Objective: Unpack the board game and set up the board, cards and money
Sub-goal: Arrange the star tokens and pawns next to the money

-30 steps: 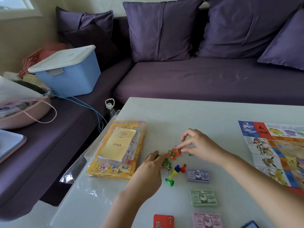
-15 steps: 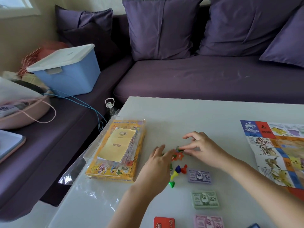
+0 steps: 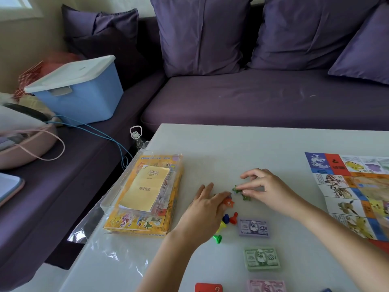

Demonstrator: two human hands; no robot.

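On the white table (image 3: 231, 148) my right hand (image 3: 267, 190) pinches a small green star piece (image 3: 236, 189); another green star (image 3: 245, 197) lies just below it. My left hand (image 3: 205, 209) lies flat with straight fingers touching red star pieces (image 3: 229, 203). Coloured pawns (image 3: 228, 219) lie beside it, with a green pawn (image 3: 217, 238) nearer me. Money stacks sit in a column: purple (image 3: 253, 228), green (image 3: 262, 258), pink (image 3: 266, 286). The unfolded board (image 3: 355, 190) lies at the right. A red card deck (image 3: 208, 288) shows at the bottom edge.
The yellow game box (image 3: 145, 207) with a booklet (image 3: 145, 189) on it sits in clear plastic wrap at the table's left edge. A purple sofa (image 3: 252, 102) with cushions runs behind; a blue storage bin (image 3: 77, 93) and a pink bag (image 3: 23, 146) sit on its left part.
My right hand has drawn a green star to the right, away from the red ones. My left hand slid forward and flattened over the red stars.
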